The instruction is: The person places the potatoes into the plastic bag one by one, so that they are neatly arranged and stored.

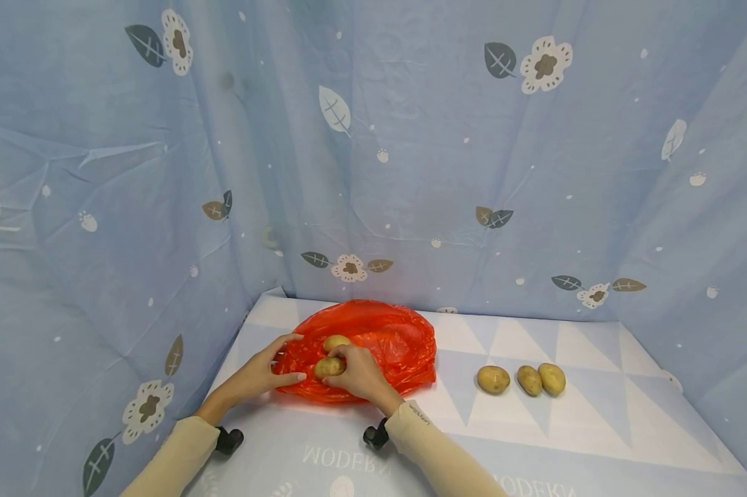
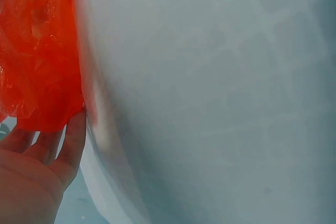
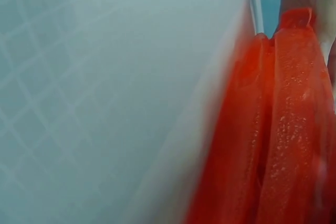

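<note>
A red plastic bag [image 1: 404,339] lies spread open on the table. In the head view my right hand [image 1: 362,376] pinches a potato [image 1: 328,368] between thumb and fingers, over the bag's left part. Just behind it, a second potato [image 1: 336,342] rests on the red plastic. My left hand [image 1: 262,373] is at the bag's left edge, thumb and fingers spread apart. The left wrist view shows its fingers [image 2: 73,142] extended against the red plastic [image 2: 44,77]. In the right wrist view, folds of the bag [image 3: 294,108] hide most of the right hand.
Three more potatoes lie to the right of the bag: one alone [image 1: 493,379], then a smaller one [image 1: 529,380] beside another [image 1: 552,379]. A patterned cloth [image 1: 448,455] covers the table. Blue floral curtains [image 1: 411,172] hang behind and on both sides.
</note>
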The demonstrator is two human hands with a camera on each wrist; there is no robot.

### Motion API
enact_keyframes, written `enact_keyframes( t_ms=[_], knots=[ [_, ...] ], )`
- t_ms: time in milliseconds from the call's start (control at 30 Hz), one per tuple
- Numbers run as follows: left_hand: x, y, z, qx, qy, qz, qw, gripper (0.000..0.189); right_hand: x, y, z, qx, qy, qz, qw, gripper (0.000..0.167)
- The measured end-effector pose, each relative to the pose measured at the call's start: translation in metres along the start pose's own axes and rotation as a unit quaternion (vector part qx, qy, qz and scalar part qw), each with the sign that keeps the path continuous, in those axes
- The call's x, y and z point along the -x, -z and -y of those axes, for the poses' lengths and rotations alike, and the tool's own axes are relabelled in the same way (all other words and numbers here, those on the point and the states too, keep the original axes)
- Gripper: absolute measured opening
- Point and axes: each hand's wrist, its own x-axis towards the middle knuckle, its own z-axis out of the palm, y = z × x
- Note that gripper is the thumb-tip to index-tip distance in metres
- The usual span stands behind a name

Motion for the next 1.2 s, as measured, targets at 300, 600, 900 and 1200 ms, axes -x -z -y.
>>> enact_keyframes(
  t_ms=[300,600,900,1200],
  knots=[
    [-0.001,-0.001,0.003,-0.004,-0.002,-0.002,1.0000,0.081,0.000,-0.002,-0.003,0.009,-0.002,-0.003,1.0000,0.044],
    [-0.002,-0.002,0.004,-0.005,0.003,0.001,1.0000,0.082,0.000,0.001,-0.002,0.019,0.005,-0.001,0.9998,0.040],
    [0.000,-0.001,0.001,0.002,0.010,0.000,0.9999,0.081,0.002,0.024,0.001,-0.004,0.007,0.000,1.0000,0.040],
    [0.000,-0.001,0.000,-0.010,0.016,0.000,0.9998,0.082,0.009,0.051,-0.009,-0.006,-0.016,-0.019,0.9997,0.039]
  ],
)
